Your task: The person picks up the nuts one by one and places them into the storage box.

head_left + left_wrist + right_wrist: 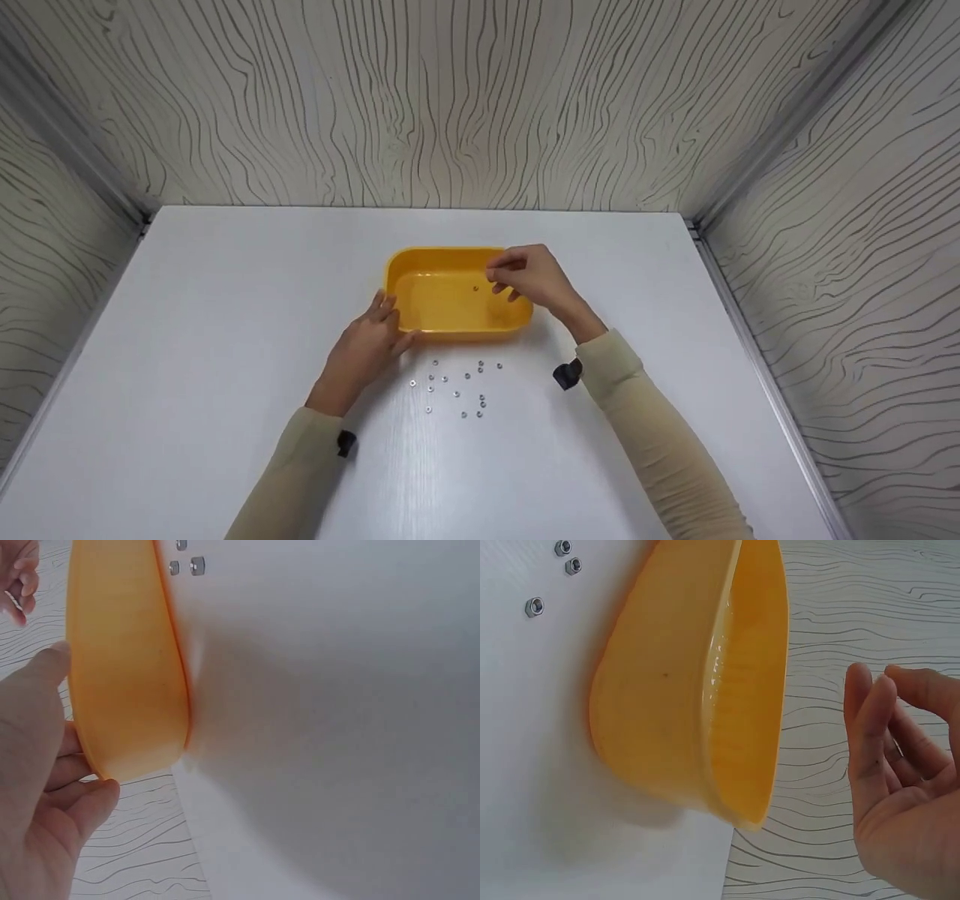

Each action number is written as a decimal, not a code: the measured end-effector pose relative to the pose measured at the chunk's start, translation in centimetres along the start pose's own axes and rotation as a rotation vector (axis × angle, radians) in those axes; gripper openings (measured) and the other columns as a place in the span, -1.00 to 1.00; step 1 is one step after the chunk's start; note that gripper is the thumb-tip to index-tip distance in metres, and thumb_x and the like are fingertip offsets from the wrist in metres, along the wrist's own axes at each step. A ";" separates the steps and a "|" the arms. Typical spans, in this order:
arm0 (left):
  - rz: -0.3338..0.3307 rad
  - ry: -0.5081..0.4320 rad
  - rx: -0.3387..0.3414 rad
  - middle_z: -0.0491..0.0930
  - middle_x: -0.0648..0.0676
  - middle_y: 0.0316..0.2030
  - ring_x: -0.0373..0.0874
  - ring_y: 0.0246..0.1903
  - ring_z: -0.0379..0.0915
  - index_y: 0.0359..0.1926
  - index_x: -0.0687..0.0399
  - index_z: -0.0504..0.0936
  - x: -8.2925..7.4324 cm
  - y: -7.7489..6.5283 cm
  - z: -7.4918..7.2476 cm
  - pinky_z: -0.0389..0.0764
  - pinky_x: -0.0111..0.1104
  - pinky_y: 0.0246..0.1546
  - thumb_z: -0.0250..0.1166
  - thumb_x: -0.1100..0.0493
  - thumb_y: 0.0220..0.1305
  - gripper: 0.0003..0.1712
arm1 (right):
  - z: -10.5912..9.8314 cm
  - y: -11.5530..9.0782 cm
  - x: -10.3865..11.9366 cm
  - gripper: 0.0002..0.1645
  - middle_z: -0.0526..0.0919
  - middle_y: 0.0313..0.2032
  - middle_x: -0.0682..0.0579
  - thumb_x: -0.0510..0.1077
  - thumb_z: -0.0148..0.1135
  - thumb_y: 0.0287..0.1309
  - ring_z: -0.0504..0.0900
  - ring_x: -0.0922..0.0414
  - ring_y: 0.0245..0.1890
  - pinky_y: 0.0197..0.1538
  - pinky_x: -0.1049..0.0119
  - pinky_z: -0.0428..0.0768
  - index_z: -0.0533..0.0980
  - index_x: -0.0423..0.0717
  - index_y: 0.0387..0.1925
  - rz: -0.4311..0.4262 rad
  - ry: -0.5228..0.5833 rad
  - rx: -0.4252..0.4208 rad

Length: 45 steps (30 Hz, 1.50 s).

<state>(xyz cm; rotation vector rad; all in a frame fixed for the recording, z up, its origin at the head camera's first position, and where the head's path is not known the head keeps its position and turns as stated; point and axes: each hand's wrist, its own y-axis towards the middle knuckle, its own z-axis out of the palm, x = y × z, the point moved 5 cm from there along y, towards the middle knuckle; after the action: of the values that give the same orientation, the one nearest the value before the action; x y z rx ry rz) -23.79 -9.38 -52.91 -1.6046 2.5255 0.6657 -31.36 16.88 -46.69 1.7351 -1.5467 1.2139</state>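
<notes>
Left hand point(361, 348) grips end of yellow bin point(466, 332); right hand point(535, 278) bunched above it, hold unclear. Nuts point(456, 394) scattered on table point(225, 315).

A smooth white tabletop point(225, 300) spreads wide, its straight far edge running along the bottom of a wood-grain patterned panel point(450, 105). On it, toward that far edge and about midway across, an oblong yellow plastic tub point(457, 331) with rounded corners sits upright, its long sides roughly parallel to the edge. Just on the near side of the tub, about fifteen small metal hex nuts point(456, 394) lie in a loose scatter, some nearly touching, others well apart. Soft shadows fall on the white surface beside the tub.
</notes>
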 end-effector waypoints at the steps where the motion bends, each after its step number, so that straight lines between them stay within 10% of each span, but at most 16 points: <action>1: -0.001 0.002 0.002 0.54 0.40 0.35 0.33 0.44 0.41 -0.08 0.39 0.68 0.0 0.0 0.1 0.70 0.07 0.19 0.35 -0.12 0.44 -0.45 | 0.2 -0.3 0.1 -0.77 0.80 -0.07 -0.24 -0.10 0.38 0.38 0.80 -0.12 -0.16 -0.27 0.39 0.79 0.73 -0.13 -0.04 -0.020 -0.010 0.006; 15: -0.002 0.020 -0.014 0.58 0.41 0.32 0.33 0.41 0.45 -0.09 0.39 0.68 0.1 -0.4 0.4 0.74 0.08 0.13 0.36 -0.09 0.44 -0.48 | 2.9 -4.6 -0.4 -0.77 0.81 -0.15 0.00 -0.11 0.42 0.32 0.70 0.15 -0.19 -0.02 0.31 0.73 0.75 -0.13 -0.07 -0.265 -0.211 0.113; 32: 0.001 0.004 -0.010 0.58 0.41 0.32 0.32 0.42 0.44 -0.07 0.39 0.68 0.2 0.0 0.0 0.72 0.06 0.15 0.34 -0.12 0.45 -0.45 | 5.5 -8.0 -4.0 -0.74 0.84 -0.13 0.07 -0.16 0.41 0.32 0.76 0.11 -0.11 0.06 0.12 0.78 0.75 -0.08 0.01 -0.314 -0.584 0.199; 45: 0.025 0.010 -0.035 0.59 0.41 0.30 0.32 0.40 0.47 -0.12 0.36 0.68 0.2 -0.2 0.0 0.73 0.06 0.15 0.35 -0.09 0.45 -0.50 | 6.7 -8.0 -6.4 -0.87 0.76 -0.38 0.14 -0.22 0.32 0.38 0.52 0.23 -0.41 -0.23 0.31 0.69 0.76 0.00 -0.19 -0.519 -0.834 0.133</action>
<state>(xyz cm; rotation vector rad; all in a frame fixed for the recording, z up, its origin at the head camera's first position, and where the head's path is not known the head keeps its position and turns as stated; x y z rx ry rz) -23.69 -9.61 -53.03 -1.5931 2.5596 0.7099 -21.52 16.21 -53.91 2.7101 -1.2539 0.3321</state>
